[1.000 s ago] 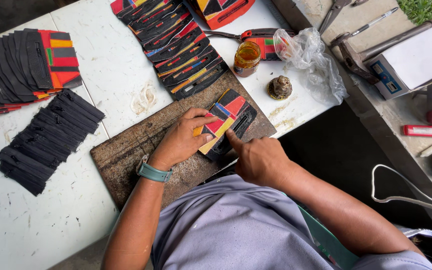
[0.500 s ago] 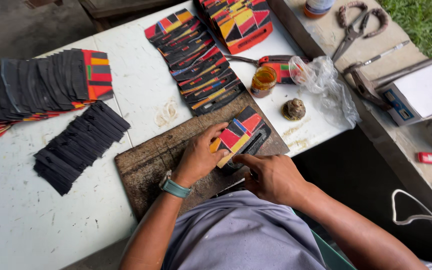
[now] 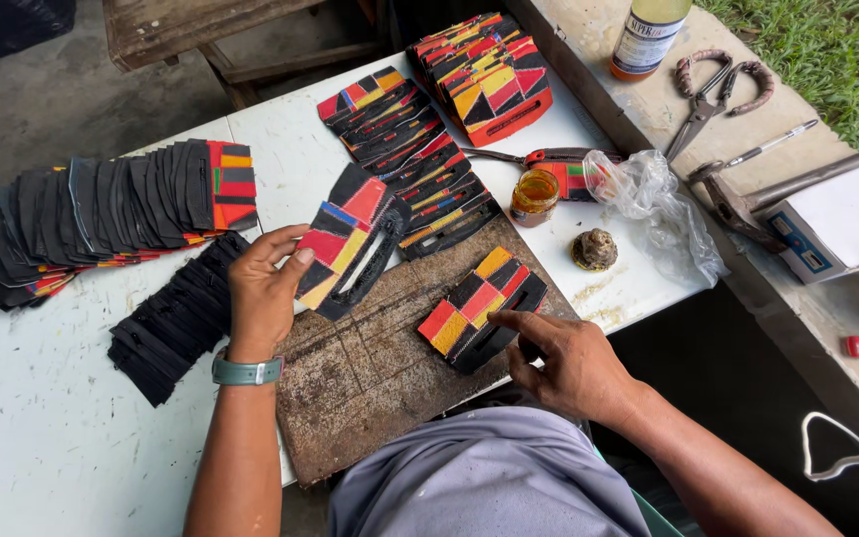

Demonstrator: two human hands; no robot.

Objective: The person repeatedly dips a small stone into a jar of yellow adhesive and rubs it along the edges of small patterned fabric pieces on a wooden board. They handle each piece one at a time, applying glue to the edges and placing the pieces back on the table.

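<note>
Left hand [image 3: 262,293] fingers pinch one patchwork piece [image 3: 348,244] lifted off the board [image 3: 370,368], long axis running up-right. Right hand [image 3: 569,363] has its forefinger pressed on the second piece [image 3: 479,308], lying flat on the board just left of it, same diagonal, on the desk [image 3: 42,418].

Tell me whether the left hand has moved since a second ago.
Yes. The left hand has lifted a patchwork piece off the wooden board, toward the fanned black pieces.

A single head-worn camera looks steeply down from close above the white table [image 3: 72,438], facing away from the wearer; lap at the near edge, grass at far right.
</note>
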